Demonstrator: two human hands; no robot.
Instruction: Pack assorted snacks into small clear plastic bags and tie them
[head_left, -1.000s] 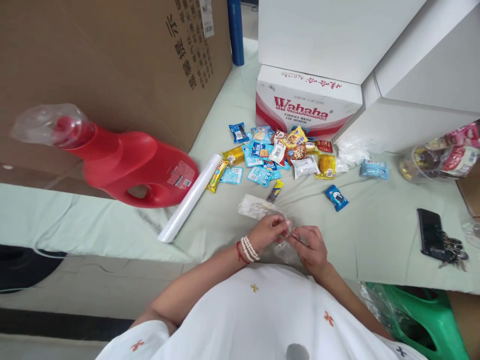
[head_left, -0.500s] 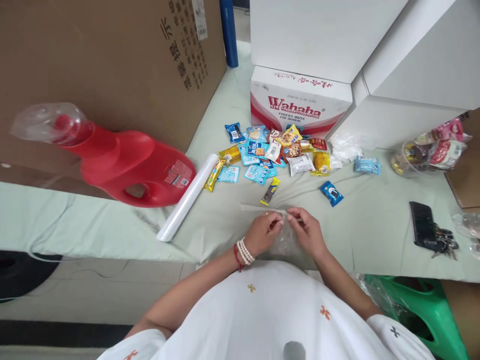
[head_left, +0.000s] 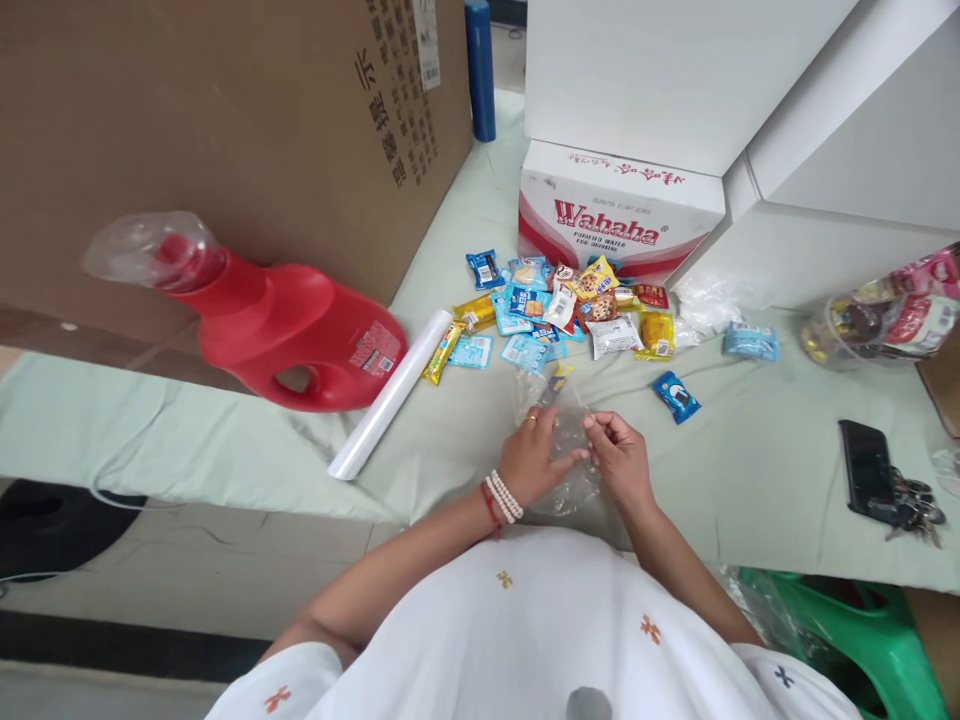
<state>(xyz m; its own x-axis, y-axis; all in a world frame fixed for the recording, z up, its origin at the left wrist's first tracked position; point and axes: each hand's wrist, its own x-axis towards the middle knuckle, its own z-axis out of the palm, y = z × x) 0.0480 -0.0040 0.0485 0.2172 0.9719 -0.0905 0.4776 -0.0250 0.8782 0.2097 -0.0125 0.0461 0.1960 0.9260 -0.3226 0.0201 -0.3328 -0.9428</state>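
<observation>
Both my hands hold a clear plastic bag [head_left: 566, 440] low over the pale green cloth [head_left: 450, 440], just in front of my body. My left hand [head_left: 534, 455] grips the bag's left side, fingers curled, with a ring and a bead bracelet showing. My right hand [head_left: 619, 455] pinches the bag's right edge. The bag stands up between the hands. Just beyond it lies a heap of small snack packets [head_left: 562, 310], blue, yellow and red. A single blue packet [head_left: 675, 396] lies to the right of the bag.
A red detergent jug [head_left: 292, 330] lies on its side at the left, with a white roll [head_left: 390, 394] beside it. A large cardboard box [head_left: 225, 120], a Wahaha carton [head_left: 622, 212] and white boxes [head_left: 750, 120] stand behind. A phone with keys [head_left: 870, 470] and a snack tub [head_left: 877, 315] lie right.
The bag lay flat and stretched between my hands; now it is lifted and pulled upright, with my left hand higher on it. The view shifted slightly to the left.
</observation>
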